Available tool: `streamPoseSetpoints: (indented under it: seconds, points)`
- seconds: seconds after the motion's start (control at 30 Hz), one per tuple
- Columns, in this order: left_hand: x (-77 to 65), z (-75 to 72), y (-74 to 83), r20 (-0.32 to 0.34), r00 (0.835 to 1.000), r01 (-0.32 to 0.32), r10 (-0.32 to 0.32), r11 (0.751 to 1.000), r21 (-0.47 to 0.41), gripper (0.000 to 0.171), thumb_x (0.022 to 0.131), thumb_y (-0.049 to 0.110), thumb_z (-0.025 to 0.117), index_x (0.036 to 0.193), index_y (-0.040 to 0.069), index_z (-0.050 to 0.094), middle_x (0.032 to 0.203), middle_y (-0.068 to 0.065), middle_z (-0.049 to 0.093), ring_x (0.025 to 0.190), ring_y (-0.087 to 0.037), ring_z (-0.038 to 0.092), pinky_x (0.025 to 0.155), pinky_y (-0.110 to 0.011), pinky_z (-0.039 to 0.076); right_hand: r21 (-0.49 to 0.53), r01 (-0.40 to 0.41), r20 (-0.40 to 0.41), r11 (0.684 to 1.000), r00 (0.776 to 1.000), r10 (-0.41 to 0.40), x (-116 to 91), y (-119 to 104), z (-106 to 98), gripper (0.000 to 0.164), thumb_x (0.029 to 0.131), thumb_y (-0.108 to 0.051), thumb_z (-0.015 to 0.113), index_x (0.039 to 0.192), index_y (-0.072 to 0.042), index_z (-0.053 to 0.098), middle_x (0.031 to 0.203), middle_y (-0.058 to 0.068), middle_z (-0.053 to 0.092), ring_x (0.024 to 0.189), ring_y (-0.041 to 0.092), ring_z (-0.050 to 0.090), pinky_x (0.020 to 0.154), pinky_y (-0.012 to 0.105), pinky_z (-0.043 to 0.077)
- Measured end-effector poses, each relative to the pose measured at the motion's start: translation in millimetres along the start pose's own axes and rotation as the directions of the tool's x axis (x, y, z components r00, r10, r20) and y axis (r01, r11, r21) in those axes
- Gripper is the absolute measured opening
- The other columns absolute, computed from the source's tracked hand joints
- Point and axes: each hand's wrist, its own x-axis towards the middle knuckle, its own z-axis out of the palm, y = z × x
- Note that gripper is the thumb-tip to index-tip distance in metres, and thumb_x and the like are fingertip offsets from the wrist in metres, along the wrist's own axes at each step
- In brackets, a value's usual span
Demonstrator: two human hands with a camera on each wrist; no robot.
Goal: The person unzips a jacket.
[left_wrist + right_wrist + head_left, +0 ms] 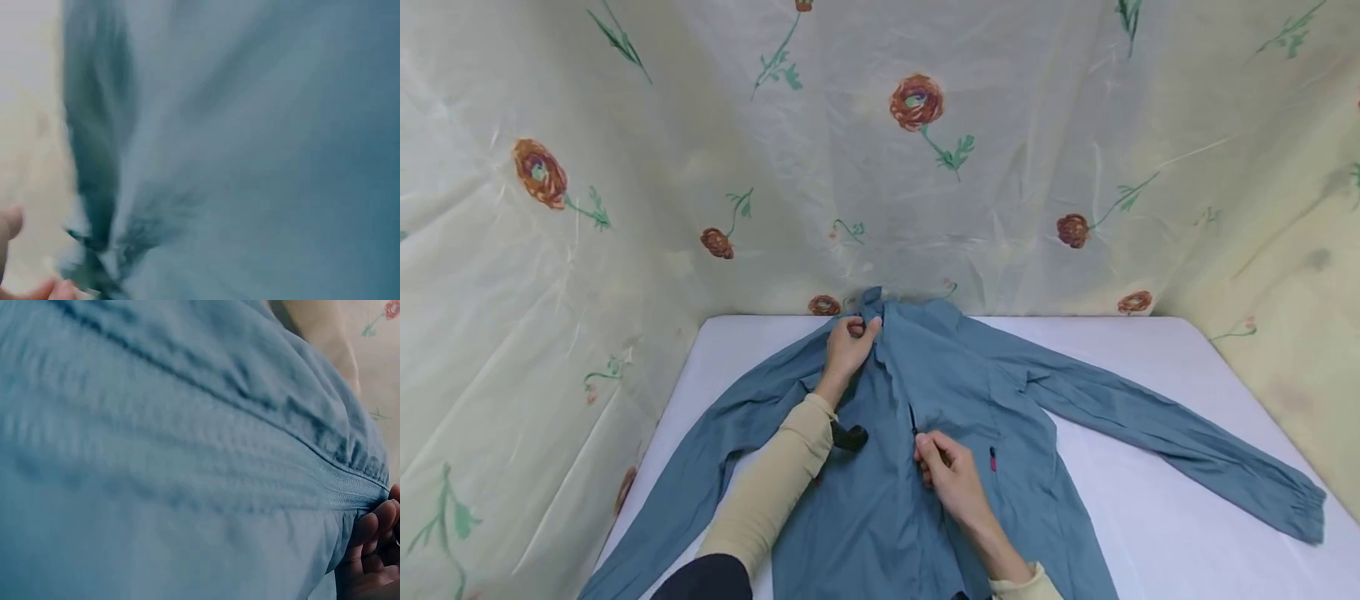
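Observation:
A blue-grey jacket (pixel 951 358) lies front up, its sleeves spread to both sides. At the collar, my left hand (pixel 848 350) pinches the jacket's upper front edge between thumb and fingers. Lower down at mid-chest, my right hand (pixel 951 475) pinches what appears to be the front zipper's pull, beneath a short dark stretch of zipper (pixel 913 417). The left wrist view is blurred, with fingertips (pixel 59 290) against the cloth at the lower left. In the right wrist view, curled fingers (pixel 375 528) hold the end of the zipper seam (pixel 269 456); the pull itself is hidden.
The jacket rests on a white-covered table (pixel 1150 508). Flower-printed sheeting (pixel 1000 167) rises behind it and at both sides. A small pocket zipper with a red tab (pixel 993 460) sits right of my right hand. One sleeve (pixel 1225 450) reaches far right.

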Motion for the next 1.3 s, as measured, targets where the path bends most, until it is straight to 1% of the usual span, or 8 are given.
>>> streamPoseSetpoints:
  seconds: [0.07,0.13,0.17,0.23,0.3,0.33,0.67,1.3]
  points:
    - [-21.3,-12.5,2.9,0.018,0.996,-0.086,0.085,0.988,0.128,0.051,0.09,0.06,0.049,0.094,0.011,0.063,0.083,-0.006,0.061,0.072,-0.022,0.056,0.067,-0.035,0.045,0.006,-0.008,-0.009,1.0,1.0,0.008,2,1,1,0.038,0.098,-0.031,0.052,0.078,0.001,0.058,0.065,0.015,0.048,0.05,0.012,0.043,0.05,0.028,0.043]
    - [-42.4,-24.8,4.6,0.171,0.983,-0.112,0.074,0.967,0.227,0.064,0.089,0.069,0.04,0.079,0.011,0.065,0.072,-0.005,0.064,0.063,-0.022,0.058,0.06,-0.035,0.046,0.001,-0.006,-0.011,1.0,1.0,0.006,4,-3,3,0.037,0.098,-0.029,0.052,0.079,0.002,0.058,0.065,0.017,0.048,0.05,0.014,0.043,0.05,0.028,0.042]
    - [-52.2,-29.6,4.4,0.278,0.959,-0.126,0.055,0.962,0.243,0.069,0.088,0.072,0.037,0.073,0.011,0.066,0.067,-0.005,0.064,0.058,-0.021,0.058,0.056,-0.034,0.046,-0.009,-0.003,-0.008,1.0,1.0,0.002,4,-7,3,0.036,0.098,-0.027,0.051,0.079,0.002,0.058,0.065,0.019,0.048,0.05,0.017,0.043,0.05,0.029,0.042]
    - [-68.4,-34.7,3.9,0.479,0.878,-0.1,-0.012,0.973,0.207,0.075,0.089,0.073,0.032,0.07,0.01,0.068,0.066,-0.007,0.066,0.056,-0.019,0.059,0.053,-0.034,0.048,-0.032,0.007,0.006,0.999,1.0,-0.007,4,-17,5,0.034,0.099,-0.023,0.05,0.079,0.004,0.058,0.066,0.023,0.049,0.05,0.02,0.044,0.05,0.029,0.043]
    - [-77.4,-32.3,1.3,0.589,0.805,-0.006,-0.076,0.991,0.136,0.076,0.089,0.071,0.034,0.078,0.006,0.071,0.074,-0.008,0.069,0.062,-0.018,0.062,0.055,-0.034,0.052,-0.057,0.017,0.024,0.998,1.0,-0.016,4,-27,6,0.032,0.1,-0.019,0.049,0.08,0.004,0.058,0.066,0.025,0.049,0.05,0.022,0.045,0.049,0.029,0.043]
    - [-80.6,-28.1,0.8,0.603,0.795,0.021,-0.065,0.997,0.079,0.071,0.091,0.067,0.039,0.081,0.005,0.071,0.077,-0.008,0.069,0.064,-0.018,0.062,0.056,-0.035,0.053,-0.073,0.023,0.033,0.997,0.999,-0.02,4,-33,6,0.031,0.1,-0.017,0.049,0.08,0.005,0.059,0.066,0.025,0.05,0.05,0.023,0.046,0.049,0.029,0.043]
    - [-83.2,4.8,-9.3,0.464,0.886,0.097,0.013,0.972,-0.212,0.033,0.086,0.047,0.066,0.072,0.017,0.064,0.052,0.007,0.038,0.051,-0.01,0.037,0.053,-0.024,0.031,-0.063,0.011,0.028,0.998,1.0,-0.009,17,-8,11,0.032,0.099,-0.023,0.051,0.079,0.001,0.06,0.064,0.012,0.05,0.049,0.013,0.046,0.048,0.028,0.043]
    - [-75.7,8.2,-8.1,0.373,0.925,0.041,0.073,0.956,-0.29,0.042,0.09,0.04,0.063,0.061,0.014,0.045,0.051,0.006,0.031,0.046,-0.01,0.033,0.049,-0.023,0.03,-0.058,0.004,0.006,0.998,1.0,-0.004,20,-2,12,0.038,0.098,-0.031,0.051,0.079,0.0,0.059,0.064,0.01,0.049,0.05,0.012,0.045,0.049,0.029,0.044]
